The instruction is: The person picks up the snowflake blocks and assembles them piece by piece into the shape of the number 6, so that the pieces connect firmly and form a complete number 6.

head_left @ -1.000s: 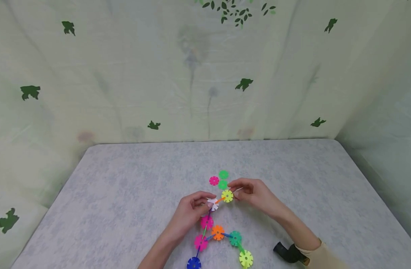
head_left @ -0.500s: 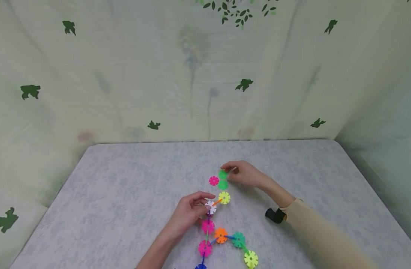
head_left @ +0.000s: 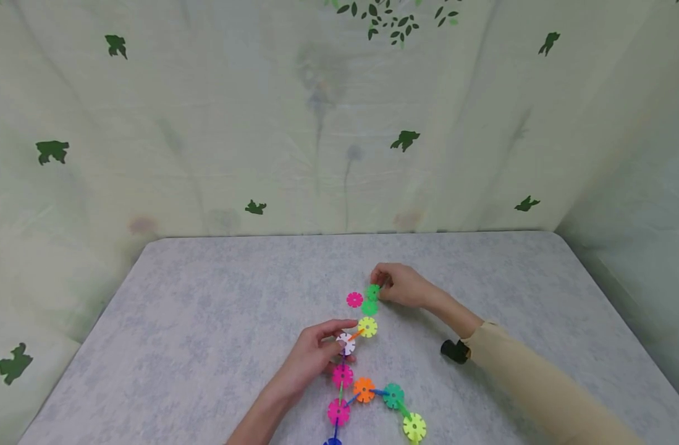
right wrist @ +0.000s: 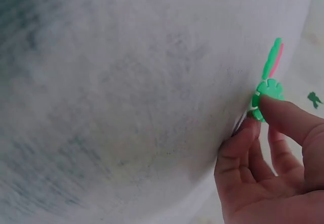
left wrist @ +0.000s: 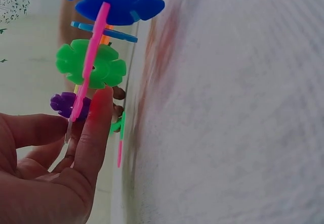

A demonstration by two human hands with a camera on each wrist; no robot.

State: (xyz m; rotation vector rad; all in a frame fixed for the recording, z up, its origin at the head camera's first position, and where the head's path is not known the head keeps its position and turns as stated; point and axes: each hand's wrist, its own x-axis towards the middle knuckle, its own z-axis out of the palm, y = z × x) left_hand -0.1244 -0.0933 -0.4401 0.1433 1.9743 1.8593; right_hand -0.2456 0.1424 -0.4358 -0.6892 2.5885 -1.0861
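Note:
My left hand [head_left: 312,351] pinches a white notched plastic snowflake disc [head_left: 346,343] that is part of a linked chain. From it an orange disc seen edge-on leads to a yellow disc [head_left: 367,327]. Toward me run pink discs [head_left: 338,411], with a side branch through an orange disc [head_left: 364,390] and a teal disc [head_left: 393,395]. In the left wrist view a blue disc [left wrist: 136,4] and a green disc [left wrist: 109,68] hang near the fingers. Farther off, my right hand [head_left: 403,286] pinches a loose green disc [right wrist: 272,88] between thumb and fingers.
Another green disc [head_left: 369,308] and a loose pink disc [head_left: 354,300] lie beside the right hand's fingertips. The grey table [head_left: 233,296] ends at a pale printed curtain [head_left: 206,123]. A black device [head_left: 455,351] sits at the right wrist.
My right hand has left the yellow disc, reached away to the loose discs and taken a green one, now slightly lifted. The left hand keeps its grip; the chain has shifted slightly.

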